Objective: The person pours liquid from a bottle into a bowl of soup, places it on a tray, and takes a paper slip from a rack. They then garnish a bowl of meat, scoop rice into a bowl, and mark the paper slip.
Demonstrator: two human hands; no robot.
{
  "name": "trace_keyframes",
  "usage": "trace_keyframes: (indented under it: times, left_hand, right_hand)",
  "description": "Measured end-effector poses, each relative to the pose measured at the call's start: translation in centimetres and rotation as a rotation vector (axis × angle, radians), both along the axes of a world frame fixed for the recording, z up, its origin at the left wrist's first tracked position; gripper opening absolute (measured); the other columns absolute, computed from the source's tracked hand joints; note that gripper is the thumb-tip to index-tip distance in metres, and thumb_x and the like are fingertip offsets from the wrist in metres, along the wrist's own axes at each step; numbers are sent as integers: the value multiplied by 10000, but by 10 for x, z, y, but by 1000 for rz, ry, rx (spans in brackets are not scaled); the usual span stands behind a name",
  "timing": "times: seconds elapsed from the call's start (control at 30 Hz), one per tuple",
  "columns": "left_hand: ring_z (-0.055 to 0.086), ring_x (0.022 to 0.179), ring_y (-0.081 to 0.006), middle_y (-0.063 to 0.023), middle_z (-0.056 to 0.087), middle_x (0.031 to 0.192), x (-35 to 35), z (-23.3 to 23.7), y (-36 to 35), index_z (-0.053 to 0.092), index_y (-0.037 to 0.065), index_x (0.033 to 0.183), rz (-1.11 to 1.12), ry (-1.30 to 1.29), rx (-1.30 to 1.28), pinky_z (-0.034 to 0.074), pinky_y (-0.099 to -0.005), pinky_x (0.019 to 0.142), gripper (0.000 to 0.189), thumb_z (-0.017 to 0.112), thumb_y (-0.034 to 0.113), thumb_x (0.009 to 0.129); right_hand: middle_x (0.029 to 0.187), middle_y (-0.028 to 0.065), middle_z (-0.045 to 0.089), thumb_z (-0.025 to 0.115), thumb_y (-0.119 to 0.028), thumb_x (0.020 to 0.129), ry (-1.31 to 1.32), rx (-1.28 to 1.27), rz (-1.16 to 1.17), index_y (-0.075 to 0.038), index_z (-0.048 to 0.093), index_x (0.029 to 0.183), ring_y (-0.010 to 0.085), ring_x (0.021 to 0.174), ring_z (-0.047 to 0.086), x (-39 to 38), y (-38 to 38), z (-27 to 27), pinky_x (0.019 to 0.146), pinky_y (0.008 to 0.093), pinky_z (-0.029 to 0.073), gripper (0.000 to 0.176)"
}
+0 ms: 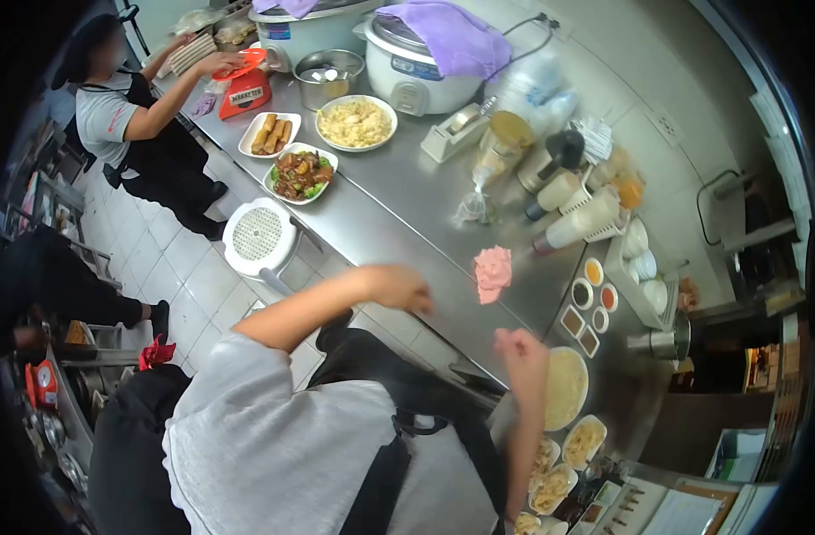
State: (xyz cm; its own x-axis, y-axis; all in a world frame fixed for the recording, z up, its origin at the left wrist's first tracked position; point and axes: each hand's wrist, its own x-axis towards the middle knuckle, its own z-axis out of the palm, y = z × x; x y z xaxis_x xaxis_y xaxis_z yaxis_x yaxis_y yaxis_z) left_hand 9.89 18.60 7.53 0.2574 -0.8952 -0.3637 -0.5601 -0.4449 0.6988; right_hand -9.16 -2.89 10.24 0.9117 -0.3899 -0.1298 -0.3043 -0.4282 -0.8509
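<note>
Left hand (399, 287) was curled, empty; my right hand (519, 352), blurred, unclear. Pink cloth (492, 272) just beyond looked soft, light; pinch any fold.

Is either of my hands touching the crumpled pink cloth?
No, the crumpled pink cloth lies on the steel counter, clear of left hand and right hand.

Steel counter (399, 227); pink cloth (492, 272), rice cooker (416, 67), rice bowl (356, 122), spring-roll plate (270, 134), sauce cups (593, 272)

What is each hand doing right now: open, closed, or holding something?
Left hand: fingers curled shut, nothing visible in it.
Right hand: motion-blurred; open or closed cannot be told.
</note>
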Motion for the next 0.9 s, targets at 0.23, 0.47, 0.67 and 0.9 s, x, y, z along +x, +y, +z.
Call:
trace_keyframes:
  times: [0.23, 0.47, 0.67, 0.9]
  left_hand:
    - [641, 866, -374, -225, 660, 905, 141, -51, 230, 682, -3, 854, 877, -383, 535, 501, -453, 774, 324, 440, 211, 827]
    - [642, 726, -166, -119, 649, 925, 187, -156, 299, 413, 15, 1349, 1128, 558, -508, 527, -312, 709, 441, 333, 131, 931]
    - [646, 745, -159, -93, 611, 907, 197, -148, 294, 365, 6, 1370, 1064, 729, -529, 534, -289, 712, 415, 350, 178, 993]
    - [655, 740, -211, -166, 591, 1012, 225, -146, 291, 173, 39, 1436, 889, 824, -499, 561, -314, 687, 558, 393, 110, 928]
  right_hand:
    - [752, 48, 646, 606, -207, 889, -141, 8, 349, -43, 623, 1025, 99, 668, 615, 217, 72, 26, 629, 243, 470, 213]
    - [1007, 166, 627, 633, -284, 840, -366, -347, 386, -73, 597, 1134, 294, 944, 616, 542, 170, -31, 823, 377, 477, 364]
    - [1011, 189, 637, 552, -297, 856, -52, -500, 286, -69, 587, 1156, 327, 904, 617, 668, 224, -67, 812, 405, 478, 379]
    - [968, 164, 676, 534, -220, 801, 239, -1252, 987, -60, 710, 925, 309, 820, 662, 711, 222, -31, 724, 413, 513, 268]
